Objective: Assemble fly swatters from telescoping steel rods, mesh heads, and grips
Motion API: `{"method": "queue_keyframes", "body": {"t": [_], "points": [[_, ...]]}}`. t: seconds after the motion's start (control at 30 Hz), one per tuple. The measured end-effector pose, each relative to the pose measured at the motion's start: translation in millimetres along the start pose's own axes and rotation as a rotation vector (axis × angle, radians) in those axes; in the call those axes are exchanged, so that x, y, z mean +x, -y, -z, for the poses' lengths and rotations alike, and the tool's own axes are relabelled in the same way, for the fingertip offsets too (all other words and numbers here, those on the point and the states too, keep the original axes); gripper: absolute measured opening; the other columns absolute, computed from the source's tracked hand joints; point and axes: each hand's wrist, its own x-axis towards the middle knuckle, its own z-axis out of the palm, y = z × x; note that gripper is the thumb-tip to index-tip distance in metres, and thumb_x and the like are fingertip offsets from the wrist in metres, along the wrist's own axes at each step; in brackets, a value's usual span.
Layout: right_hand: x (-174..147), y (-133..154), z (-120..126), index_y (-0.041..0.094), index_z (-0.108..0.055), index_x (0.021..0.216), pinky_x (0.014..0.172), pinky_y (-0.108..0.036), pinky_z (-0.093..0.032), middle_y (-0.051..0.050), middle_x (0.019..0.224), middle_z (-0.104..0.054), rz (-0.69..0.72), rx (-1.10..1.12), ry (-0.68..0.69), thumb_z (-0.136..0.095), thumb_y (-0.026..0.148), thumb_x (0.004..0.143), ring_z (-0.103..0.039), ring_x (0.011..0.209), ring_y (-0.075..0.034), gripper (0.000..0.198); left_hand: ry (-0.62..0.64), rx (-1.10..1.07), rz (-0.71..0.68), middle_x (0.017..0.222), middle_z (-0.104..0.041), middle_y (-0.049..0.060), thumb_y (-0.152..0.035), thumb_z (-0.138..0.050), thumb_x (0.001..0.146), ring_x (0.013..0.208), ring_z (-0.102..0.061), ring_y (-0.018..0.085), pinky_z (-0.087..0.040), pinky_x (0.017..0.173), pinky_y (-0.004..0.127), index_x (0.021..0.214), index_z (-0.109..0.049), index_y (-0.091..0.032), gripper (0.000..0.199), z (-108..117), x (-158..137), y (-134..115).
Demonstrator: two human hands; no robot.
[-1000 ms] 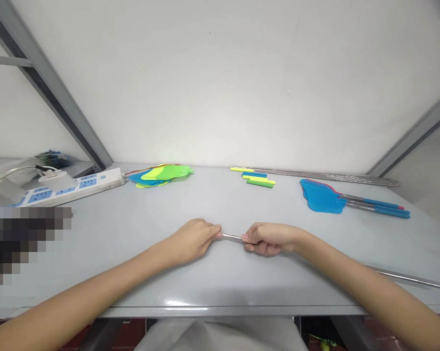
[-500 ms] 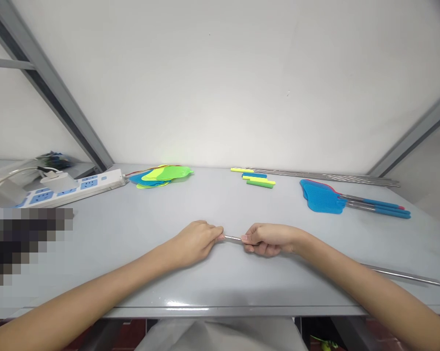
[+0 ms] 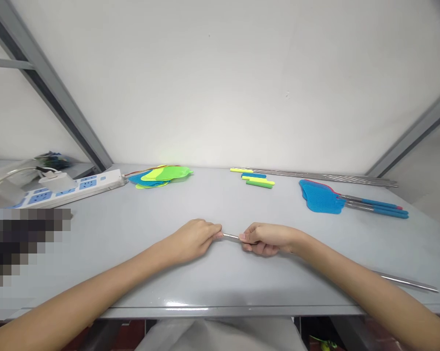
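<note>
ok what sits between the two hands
In the head view, a short stretch of metal rod shows between the left hand and the right hand.

The left grip [image 3: 194,240] and right grip [image 3: 266,239] are covering parts of a thin metal rod [image 3: 230,237], and the right forearm [image 3: 337,264] is hiding whether it is joining the rod length [image 3: 410,282] emerging beyond. A dark shape [image 3: 22,239] is blurring into coarse squares. Back rods [image 3: 333,177] are lying too close for counting. The lower edge is cutting off a yellow-green item [image 3: 326,345].
</note>
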Motion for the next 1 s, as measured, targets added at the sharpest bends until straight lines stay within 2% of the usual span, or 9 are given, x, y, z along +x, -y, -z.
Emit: {"method": "queue_keyframes", "body": {"t": [0.37, 0.63, 1.0], "points": [[1, 0, 0, 0.015, -0.041, 0.067, 0.030, -0.013, -0.008, 0.008, 0.047, -0.017, 0.026, 0.014, -0.004, -0.041, 0.047, 0.074, -0.012, 0.036, -0.002, 0.033, 0.035, -0.204, 0.037, 0.061, -0.047, -0.001, -0.038, -0.019, 0.085, 0.057, -0.044, 0.011, -0.032, 0.057, 0.023, 0.065, -0.044, -0.018, 0.037, 14, 0, 6], [-1, 2, -1, 0.015, -0.042, 0.067, 0.029, -0.013, -0.008, 0.008, 0.047, -0.017, 0.024, 0.005, 0.002, -0.041, 0.049, 0.073, -0.012, 0.036, -0.002, 0.035, 0.073, -0.211, 0.071, 0.066, -0.050, 0.000, -0.043, -0.019, 0.083, 0.064, -0.046, 0.012, -0.032, 0.059, 0.023, 0.071, -0.048, -0.018, 0.040, 24, -1, 5], [-1, 2, -1, 0.014, -0.043, 0.067, 0.029, -0.013, -0.009, 0.008, 0.047, -0.018, 0.026, 0.007, -0.003, -0.042, 0.048, 0.074, -0.013, 0.035, -0.001, 0.034, 0.108, -0.211, 0.144, 0.063, -0.049, 0.000, -0.047, -0.021, 0.082, 0.060, -0.045, 0.012, -0.032, 0.055, 0.022, 0.066, -0.048, -0.018, 0.042, 31, -5, 14]]}}
